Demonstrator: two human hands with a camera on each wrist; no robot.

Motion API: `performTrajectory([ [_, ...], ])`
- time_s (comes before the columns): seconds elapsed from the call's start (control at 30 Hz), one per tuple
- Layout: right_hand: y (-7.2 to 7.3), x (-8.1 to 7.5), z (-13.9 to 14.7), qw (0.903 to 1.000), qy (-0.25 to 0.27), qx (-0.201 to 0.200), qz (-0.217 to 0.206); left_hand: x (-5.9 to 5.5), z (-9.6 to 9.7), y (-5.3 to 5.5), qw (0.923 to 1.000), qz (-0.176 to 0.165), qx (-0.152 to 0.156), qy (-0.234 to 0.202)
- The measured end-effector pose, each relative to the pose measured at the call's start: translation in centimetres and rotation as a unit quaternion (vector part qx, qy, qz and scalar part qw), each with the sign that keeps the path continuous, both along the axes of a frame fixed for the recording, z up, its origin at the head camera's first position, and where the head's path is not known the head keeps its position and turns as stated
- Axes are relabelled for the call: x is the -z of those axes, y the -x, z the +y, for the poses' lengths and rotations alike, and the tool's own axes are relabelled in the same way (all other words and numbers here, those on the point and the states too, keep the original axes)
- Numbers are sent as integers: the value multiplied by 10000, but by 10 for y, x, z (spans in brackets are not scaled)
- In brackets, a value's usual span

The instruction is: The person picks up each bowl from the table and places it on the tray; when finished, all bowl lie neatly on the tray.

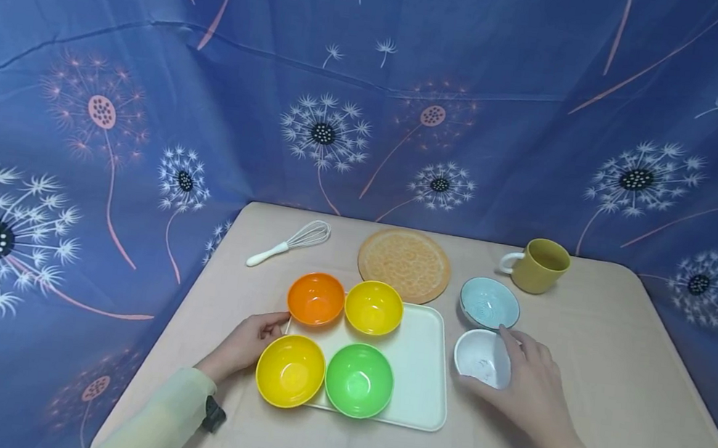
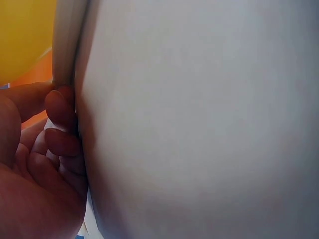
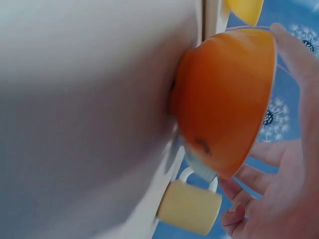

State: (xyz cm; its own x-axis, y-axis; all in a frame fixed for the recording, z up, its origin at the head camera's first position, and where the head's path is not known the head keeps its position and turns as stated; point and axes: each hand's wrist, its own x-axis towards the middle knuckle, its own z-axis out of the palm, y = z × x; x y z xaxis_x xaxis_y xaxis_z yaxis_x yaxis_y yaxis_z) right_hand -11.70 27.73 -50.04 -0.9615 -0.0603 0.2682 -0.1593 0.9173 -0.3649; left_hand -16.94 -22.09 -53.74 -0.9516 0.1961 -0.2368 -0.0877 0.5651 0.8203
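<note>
My left hand (image 1: 248,340) is at the left edge of a white tray (image 1: 420,362). Its thumb and curled fingers hold the tray's rim in the left wrist view. On the tray are an orange bowl (image 1: 316,300), a yellow bowl (image 1: 374,309), a second yellow bowl (image 1: 291,372) overhanging the near left corner, and a green bowl (image 1: 359,381). To the tray's right, my right hand (image 1: 529,381) spans a small bowl, white inside (image 1: 479,357) and orange outside (image 3: 224,99), with thumb and fingers at opposite sides of its rim. That bowl sits on the table.
A light blue bowl (image 1: 490,303) stands just behind the white-lined one. Farther back are a yellow mug (image 1: 537,266) with a white handle, a round tan mat (image 1: 404,265) and a white-handled whisk (image 1: 290,244). Blue dandelion cloth (image 1: 380,146) hangs behind the table.
</note>
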Motion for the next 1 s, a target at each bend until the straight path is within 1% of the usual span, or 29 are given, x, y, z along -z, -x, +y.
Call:
performTrajectory([
  [0.1,-5,3,4,9997,-3,116,-203,0,0,0,10000,23,33,-38],
  [0.2,-10,5,4,9985,-34,231,-493,0,0,0,10000,33,51,-50],
  [0.33,-13,7,3,9965,-47,339,-759,-2,0,-1,10000,23,14,-18],
  [0.5,-11,8,2,9978,-46,259,-609,0,0,0,10000,30,-22,-17],
  [0.57,-10,8,1,9978,-96,236,-612,0,1,0,10000,20,-26,-20],
  [0.73,-8,8,-2,9964,-184,286,-771,-1,1,-1,10000,-30,-47,-35],
  [1.0,-8,8,-3,9978,-100,267,-599,-2,3,0,9999,-102,-73,19],
])
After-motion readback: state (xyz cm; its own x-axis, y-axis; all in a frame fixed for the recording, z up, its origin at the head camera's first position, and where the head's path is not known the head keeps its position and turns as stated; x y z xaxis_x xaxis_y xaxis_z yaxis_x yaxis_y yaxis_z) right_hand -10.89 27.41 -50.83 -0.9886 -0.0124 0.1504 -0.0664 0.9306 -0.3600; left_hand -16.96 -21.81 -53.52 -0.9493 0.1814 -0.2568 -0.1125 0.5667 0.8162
